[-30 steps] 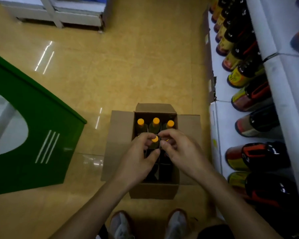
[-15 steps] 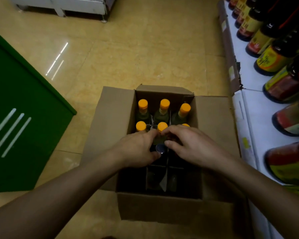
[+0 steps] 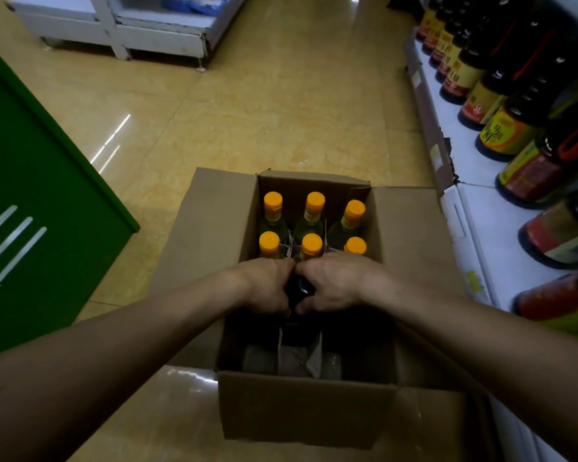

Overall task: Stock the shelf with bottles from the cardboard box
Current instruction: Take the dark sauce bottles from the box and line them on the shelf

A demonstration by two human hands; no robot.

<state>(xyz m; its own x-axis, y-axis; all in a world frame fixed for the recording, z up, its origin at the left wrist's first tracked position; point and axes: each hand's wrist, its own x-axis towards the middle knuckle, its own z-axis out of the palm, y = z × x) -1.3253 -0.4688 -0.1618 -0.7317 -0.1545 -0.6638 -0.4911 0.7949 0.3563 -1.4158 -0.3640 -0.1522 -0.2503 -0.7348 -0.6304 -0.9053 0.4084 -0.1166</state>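
Observation:
An open cardboard box [image 3: 307, 408] stands on the tiled floor in front of me. Its far two rows hold several clear bottles with orange caps [image 3: 315, 201]. My left hand [image 3: 264, 285] and my right hand [image 3: 337, 281] reach down into the middle row, side by side, fingers curled around a dark round-topped bottle [image 3: 303, 289] between them. My fingertips are hidden inside the box. The nearest row shows only cardboard dividers [image 3: 299, 355] and dark cells. The white shelf [image 3: 481, 235] runs along the right.
Large dark sauce bottles [image 3: 504, 131] with red and yellow labels line the shelf. A green panel [image 3: 40, 195] stands at the left. A white cabinet [image 3: 131, 31] sits at the far end of the aisle. The box's flaps [image 3: 411, 235] spread outward.
The camera has come closer to the box. Both hands have sunk deeper into the middle row and closed tighter around the dark-topped bottle.

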